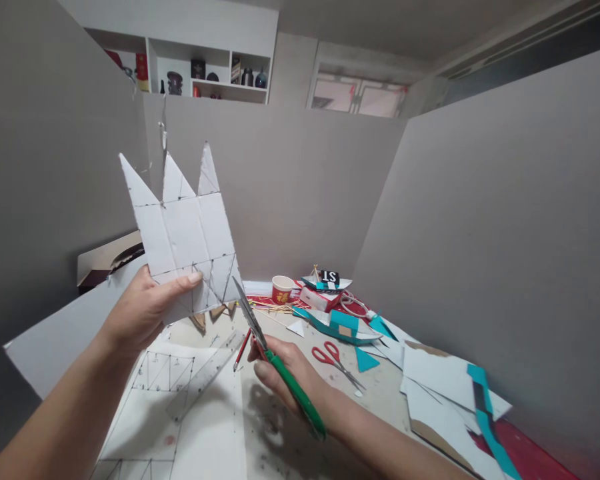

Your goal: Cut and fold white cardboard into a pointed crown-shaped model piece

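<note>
My left hand [147,303] pinches white card [185,230] | my right hand [293,373] grips green-handled scissors [280,367] | risk: wobbling card, crooked cut

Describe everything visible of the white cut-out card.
The white card looks like stiff paper or board. Three pointed tips top it, creases run down it, and lines cross it, slanted ones near the bottom. The left hand holds it up, tilted, thumb across its front. Green-handled scissors are by its right edge; contact unclear.
</note>
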The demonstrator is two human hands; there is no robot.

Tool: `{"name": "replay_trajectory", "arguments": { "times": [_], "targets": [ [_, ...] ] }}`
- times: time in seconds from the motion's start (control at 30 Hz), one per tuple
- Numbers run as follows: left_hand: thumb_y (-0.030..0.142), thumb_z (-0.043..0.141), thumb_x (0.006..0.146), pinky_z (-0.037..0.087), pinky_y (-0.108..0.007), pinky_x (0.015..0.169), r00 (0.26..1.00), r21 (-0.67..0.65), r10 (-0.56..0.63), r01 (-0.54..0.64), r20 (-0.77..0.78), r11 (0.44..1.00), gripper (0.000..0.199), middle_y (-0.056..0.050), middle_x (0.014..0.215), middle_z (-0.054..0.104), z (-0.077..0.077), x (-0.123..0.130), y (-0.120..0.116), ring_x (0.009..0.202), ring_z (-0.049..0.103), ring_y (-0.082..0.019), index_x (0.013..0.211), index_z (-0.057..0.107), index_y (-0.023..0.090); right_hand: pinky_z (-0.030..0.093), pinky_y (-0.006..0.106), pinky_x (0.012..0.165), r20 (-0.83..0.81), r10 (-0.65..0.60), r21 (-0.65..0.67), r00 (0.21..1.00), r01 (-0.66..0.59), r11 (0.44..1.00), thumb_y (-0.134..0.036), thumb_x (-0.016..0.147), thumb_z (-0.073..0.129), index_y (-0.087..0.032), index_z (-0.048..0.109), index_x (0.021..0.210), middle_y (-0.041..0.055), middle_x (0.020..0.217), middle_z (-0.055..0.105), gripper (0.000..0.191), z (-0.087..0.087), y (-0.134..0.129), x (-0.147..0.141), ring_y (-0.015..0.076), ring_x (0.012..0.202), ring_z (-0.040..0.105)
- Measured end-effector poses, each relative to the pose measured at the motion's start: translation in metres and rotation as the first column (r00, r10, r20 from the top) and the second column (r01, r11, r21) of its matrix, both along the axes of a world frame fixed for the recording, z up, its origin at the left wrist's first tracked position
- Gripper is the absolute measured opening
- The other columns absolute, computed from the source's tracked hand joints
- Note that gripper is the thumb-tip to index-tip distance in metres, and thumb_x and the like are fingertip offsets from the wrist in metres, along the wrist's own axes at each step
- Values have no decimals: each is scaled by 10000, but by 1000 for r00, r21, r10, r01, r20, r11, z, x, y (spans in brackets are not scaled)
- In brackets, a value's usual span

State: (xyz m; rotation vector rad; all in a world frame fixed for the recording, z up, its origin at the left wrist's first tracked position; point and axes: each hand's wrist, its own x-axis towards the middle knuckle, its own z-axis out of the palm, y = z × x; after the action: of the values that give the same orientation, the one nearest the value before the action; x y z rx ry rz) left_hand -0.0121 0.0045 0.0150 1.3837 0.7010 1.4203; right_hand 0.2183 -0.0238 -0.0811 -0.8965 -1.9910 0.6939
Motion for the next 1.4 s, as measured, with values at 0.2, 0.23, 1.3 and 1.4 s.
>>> {"name": "replay_trajectory", "arguments": {
  "times": [0.2, 0.23, 1.3, 1.4],
  "targets": [
    [225, 791, 719, 603, -293, 751, 1000, -15, -9, 9, -16, 1000, 442, -94, 1089, 750, 1, -2, 0, 953, 713, -278, 1153, 708, 189, 404, 278, 632, 52, 8, -32, 999, -6, 999, -568, 902, 455, -190, 498, 801, -4, 701, 459, 394, -1, 1, 0, 148, 645, 403],
    [227, 791, 720, 603, -292, 748, 1000, -19, -8, 8, -17, 1000, 440, -94, 1088, 751, 1, -2, 0, 949, 715, -276, 1150, 709, 191, 401, 276, 629, 50, 9, -32, 999, -7, 999, -574, 899, 455, -191, 496, 801, -6, 700, 458, 397, -1, 1, 0, 148, 643, 405],
    [194, 769, 715, 568, -320, 838, 993, -11, 93, -93, 73, 996, 380, -86, 1036, 760, -3, -6, 20, 970, 703, -262, 1086, 712, 142, 391, 331, 664, 621, -502, 150, 602, 538, 830, -516, 832, 549, -171, 639, 892, 140, 897, 710, 362, -16, 56, 29, 300, 830, 640],
    [210, 764, 728, 573, -320, 808, 1000, -63, -23, 24, 19, 998, 379, -92, 1010, 761, -7, 0, 16, 902, 716, -253, 1098, 708, 145, 390, 338, 664, 717, -484, 179, 502, 538, 824, -367, 823, 542, -152, 655, 963, 169, 954, 720, 280, -26, 61, 35, 314, 855, 658]
  ]
}}
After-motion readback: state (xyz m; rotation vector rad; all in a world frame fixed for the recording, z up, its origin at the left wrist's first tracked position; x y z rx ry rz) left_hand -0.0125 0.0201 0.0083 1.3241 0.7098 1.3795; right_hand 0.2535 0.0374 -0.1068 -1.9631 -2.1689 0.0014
